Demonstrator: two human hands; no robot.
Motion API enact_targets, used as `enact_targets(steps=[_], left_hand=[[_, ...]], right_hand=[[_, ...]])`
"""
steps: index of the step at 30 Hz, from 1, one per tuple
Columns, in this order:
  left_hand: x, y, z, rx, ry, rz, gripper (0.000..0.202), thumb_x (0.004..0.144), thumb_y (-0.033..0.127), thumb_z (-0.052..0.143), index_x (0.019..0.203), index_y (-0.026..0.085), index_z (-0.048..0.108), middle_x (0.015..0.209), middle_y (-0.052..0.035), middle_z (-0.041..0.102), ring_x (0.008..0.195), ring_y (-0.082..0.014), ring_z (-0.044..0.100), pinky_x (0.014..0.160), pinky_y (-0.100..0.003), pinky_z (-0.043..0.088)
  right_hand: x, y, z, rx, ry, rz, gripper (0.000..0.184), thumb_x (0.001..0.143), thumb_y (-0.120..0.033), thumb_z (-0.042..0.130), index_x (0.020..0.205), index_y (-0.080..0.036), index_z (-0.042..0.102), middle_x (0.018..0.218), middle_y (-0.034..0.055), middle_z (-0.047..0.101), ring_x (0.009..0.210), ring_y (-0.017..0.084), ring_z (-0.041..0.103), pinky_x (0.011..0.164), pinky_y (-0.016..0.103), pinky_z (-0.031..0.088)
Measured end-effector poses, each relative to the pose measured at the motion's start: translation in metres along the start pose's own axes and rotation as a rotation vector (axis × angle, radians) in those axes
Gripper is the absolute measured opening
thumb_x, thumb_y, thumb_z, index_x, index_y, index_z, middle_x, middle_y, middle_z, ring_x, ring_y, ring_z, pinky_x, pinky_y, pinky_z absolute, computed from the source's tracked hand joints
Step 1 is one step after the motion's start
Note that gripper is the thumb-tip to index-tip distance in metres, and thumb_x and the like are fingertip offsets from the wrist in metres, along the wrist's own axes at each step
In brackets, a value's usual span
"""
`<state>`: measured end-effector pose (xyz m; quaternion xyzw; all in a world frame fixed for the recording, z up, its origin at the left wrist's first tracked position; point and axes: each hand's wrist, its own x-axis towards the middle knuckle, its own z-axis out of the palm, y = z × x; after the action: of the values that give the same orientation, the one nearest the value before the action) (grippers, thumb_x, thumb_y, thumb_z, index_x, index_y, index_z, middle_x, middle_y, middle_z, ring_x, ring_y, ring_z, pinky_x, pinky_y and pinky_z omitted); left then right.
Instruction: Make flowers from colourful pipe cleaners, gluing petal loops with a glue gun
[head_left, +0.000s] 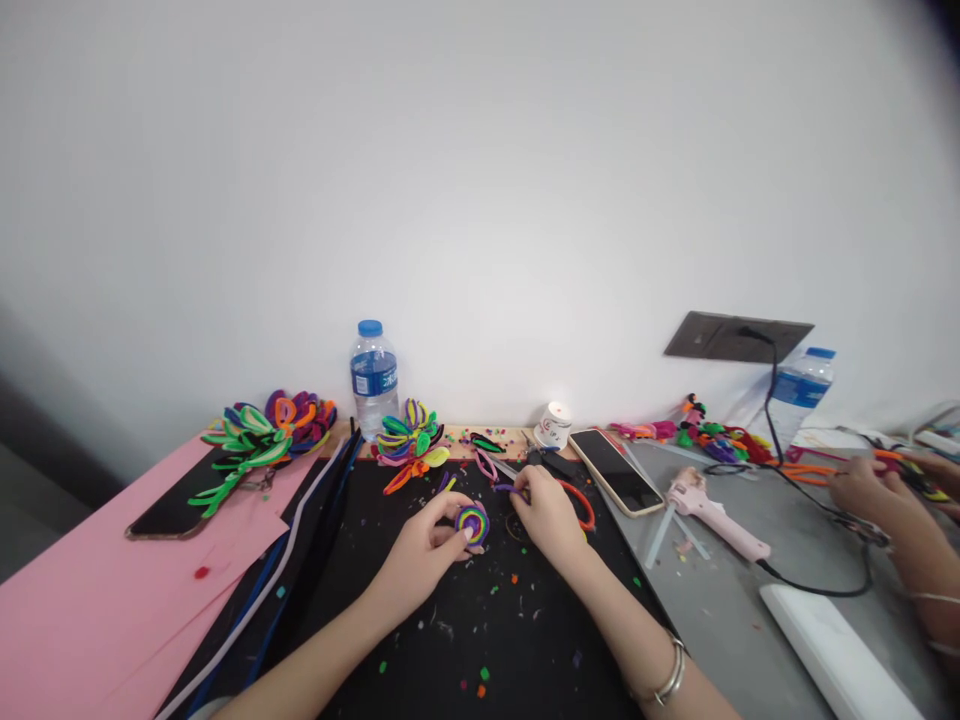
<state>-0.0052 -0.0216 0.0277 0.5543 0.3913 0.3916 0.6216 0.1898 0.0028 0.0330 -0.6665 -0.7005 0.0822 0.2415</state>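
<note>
My left hand (431, 545) is closed on a small round coil of pipe cleaners (472, 523), wound in purple, yellow, green and other rings. It is held just above a black mat (450, 640). To its right, my right hand (546, 512) is bent over the mat with its fingertips pinched on a short purple pipe cleaner (508, 488). Just beyond those fingers lie scissors (511, 471), partly hidden. An orange-red loop (586, 505) shows beside the right hand. Behind the hands is a cluster of multicoloured pipe-cleaner loops (410, 440).
A water bottle (373, 380), paper cup (553, 425) and phone (616, 472) stand or lie toward the wall. Left, pipe-cleaner flowers (262, 430) rest partly over another phone (169, 505). Right are a corded pink glue gun (716, 515), a white box (832, 650) and another person's hands (862, 490).
</note>
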Motion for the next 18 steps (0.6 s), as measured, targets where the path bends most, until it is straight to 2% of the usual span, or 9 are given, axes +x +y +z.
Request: enact_targets(steps=[4, 7, 9, 12, 14, 18], left_hand=[[0.001, -0.005, -0.002, 0.0, 0.005, 0.011, 0.026, 0.076, 0.027, 0.059, 0.101, 0.02, 0.055, 0.094, -0.0024, 0.062, 0.071, -0.0163, 0.066, 0.063, -0.026, 0.05], [0.001, -0.008, -0.002, 0.015, 0.013, 0.017, 0.029, 0.076, 0.026, 0.058, 0.104, 0.018, 0.057, 0.091, -0.0032, 0.063, 0.069, -0.0159, 0.064, 0.062, -0.026, 0.05], [0.002, -0.01, -0.003, 0.034, 0.021, 0.019, 0.033, 0.075, 0.025, 0.058, 0.107, 0.017, 0.058, 0.091, -0.0044, 0.064, 0.068, -0.016, 0.063, 0.061, -0.026, 0.049], [0.002, -0.012, -0.003, 0.068, 0.025, 0.02, 0.036, 0.075, 0.024, 0.058, 0.11, 0.016, 0.059, 0.088, -0.0054, 0.067, 0.067, -0.0163, 0.062, 0.06, -0.026, 0.048], [0.001, -0.011, -0.003, 0.094, 0.029, 0.023, 0.037, 0.075, 0.023, 0.058, 0.111, 0.016, 0.059, 0.089, -0.0062, 0.067, 0.068, -0.0163, 0.061, 0.06, -0.026, 0.048], [0.001, -0.008, -0.001, 0.121, 0.076, 0.031, 0.039, 0.073, 0.021, 0.057, 0.111, 0.015, 0.058, 0.085, -0.0053, 0.065, 0.066, -0.0157, 0.059, 0.06, -0.026, 0.047]], right_hand=[[-0.002, 0.005, -0.007, 0.258, 0.032, -0.037, 0.008, 0.079, -0.016, 0.046, 0.084, -0.021, 0.051, 0.063, -0.0013, 0.062, 0.058, 0.016, 0.058, 0.057, 0.024, 0.039], [-0.004, 0.004, -0.01, 0.33, 0.008, -0.074, 0.016, 0.081, -0.016, 0.044, 0.094, -0.021, 0.053, 0.057, -0.0031, 0.061, 0.052, 0.016, 0.058, 0.056, 0.024, 0.041], [-0.004, 0.001, -0.012, 0.31, -0.001, -0.108, 0.02, 0.082, -0.017, 0.045, 0.097, -0.021, 0.058, 0.061, -0.0013, 0.064, 0.057, 0.017, 0.061, 0.06, 0.025, 0.043], [-0.005, -0.002, -0.014, 0.323, 0.023, -0.183, 0.023, 0.082, -0.018, 0.047, 0.092, -0.023, 0.067, 0.085, 0.0032, 0.071, 0.079, 0.02, 0.065, 0.075, 0.029, 0.046], [-0.005, -0.004, -0.015, 0.367, 0.028, -0.204, 0.024, 0.082, -0.017, 0.047, 0.091, -0.024, 0.069, 0.093, 0.0034, 0.071, 0.086, 0.02, 0.064, 0.08, 0.031, 0.045], [-0.007, -0.008, -0.014, 0.414, 0.004, -0.155, 0.018, 0.078, -0.02, 0.054, 0.084, -0.022, 0.071, 0.078, 0.0029, 0.069, 0.068, 0.017, 0.061, 0.065, 0.027, 0.046]])
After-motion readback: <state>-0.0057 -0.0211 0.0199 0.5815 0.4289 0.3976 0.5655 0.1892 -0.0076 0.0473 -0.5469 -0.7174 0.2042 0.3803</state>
